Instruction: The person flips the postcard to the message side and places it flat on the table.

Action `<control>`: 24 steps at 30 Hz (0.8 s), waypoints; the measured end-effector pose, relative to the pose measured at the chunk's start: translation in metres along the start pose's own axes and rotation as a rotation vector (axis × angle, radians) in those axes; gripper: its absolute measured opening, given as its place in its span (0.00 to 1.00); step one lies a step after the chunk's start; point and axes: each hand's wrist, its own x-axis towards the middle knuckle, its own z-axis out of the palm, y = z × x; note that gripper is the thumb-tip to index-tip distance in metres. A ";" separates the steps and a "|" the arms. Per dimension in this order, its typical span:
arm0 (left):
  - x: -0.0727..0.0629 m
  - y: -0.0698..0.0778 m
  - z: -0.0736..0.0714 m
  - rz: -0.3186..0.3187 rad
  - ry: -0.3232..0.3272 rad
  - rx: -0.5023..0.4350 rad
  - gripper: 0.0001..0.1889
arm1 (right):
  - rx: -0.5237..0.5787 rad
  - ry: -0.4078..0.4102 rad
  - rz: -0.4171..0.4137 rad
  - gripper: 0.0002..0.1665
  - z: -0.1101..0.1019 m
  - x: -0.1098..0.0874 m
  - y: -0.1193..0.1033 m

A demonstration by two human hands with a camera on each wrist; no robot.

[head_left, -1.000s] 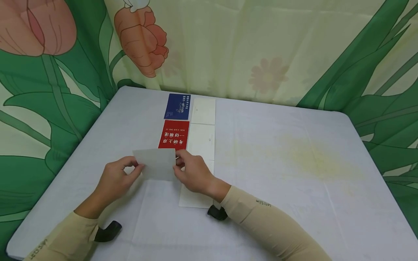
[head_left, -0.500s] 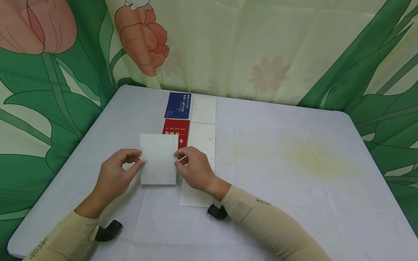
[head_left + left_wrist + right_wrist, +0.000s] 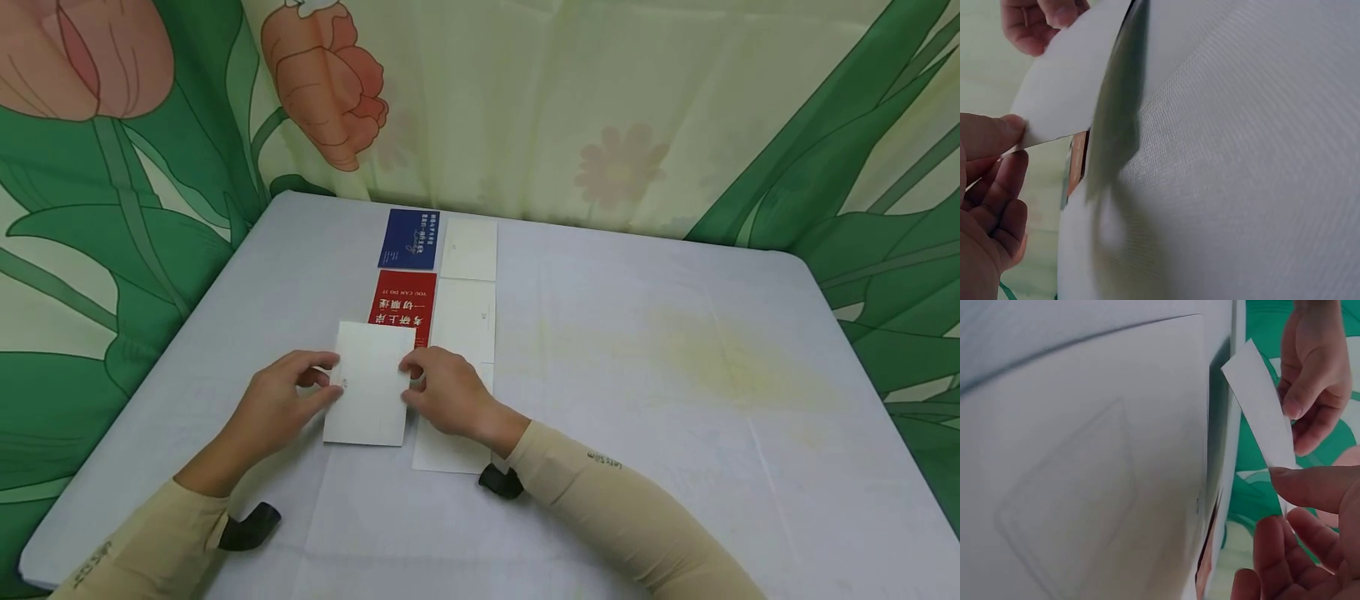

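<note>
White card (image 3: 371,385): between left hand (image 3: 283,390) and right hand (image 3: 452,390), drawn nearer, seemingly not yet laid
Grip: pinched at opposite edges, one per hand
Red lettered card (image 3: 403,300): beyond both hands, now more exposed

On the white table (image 3: 637,400) lie a blue card (image 3: 408,239), a red card (image 3: 402,298) — and three white cards (image 3: 462,321).

Left hand (image 3: 277,406) and right hand (image 3: 452,396) faced each other, fingertips inward, a gap between; both pinching, thumb against fingers. Left thumb (image 3: 991,134) lay nearly straight, lower fingers curled loosely. Right thumb (image 3: 1310,486) stretched out, fingers bent beneath. Left forearm (image 3: 153,540) ran up from lower left, right forearm (image 3: 626,517) slanted in from lower right, longer in view. Forearms sleeved in tan; both wrists bare.
</note>
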 end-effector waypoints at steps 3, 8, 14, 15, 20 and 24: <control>0.001 -0.002 0.002 -0.053 -0.058 -0.010 0.23 | -0.065 -0.026 0.009 0.15 0.001 0.001 0.000; 0.004 -0.004 0.007 -0.130 -0.117 -0.015 0.24 | -0.110 -0.049 0.027 0.15 0.003 0.001 0.001; 0.007 -0.007 0.012 -0.171 -0.159 -0.017 0.24 | -0.140 -0.069 0.031 0.16 0.004 0.003 0.002; 0.007 -0.007 0.012 -0.173 -0.168 -0.018 0.24 | -0.146 -0.073 0.033 0.16 0.005 0.003 0.003; 0.009 -0.011 0.015 -0.164 -0.206 -0.014 0.24 | -0.179 -0.101 0.051 0.18 0.007 0.004 0.004; 0.010 -0.013 0.016 -0.148 -0.233 -0.009 0.24 | -0.219 -0.125 0.058 0.19 0.009 0.005 0.006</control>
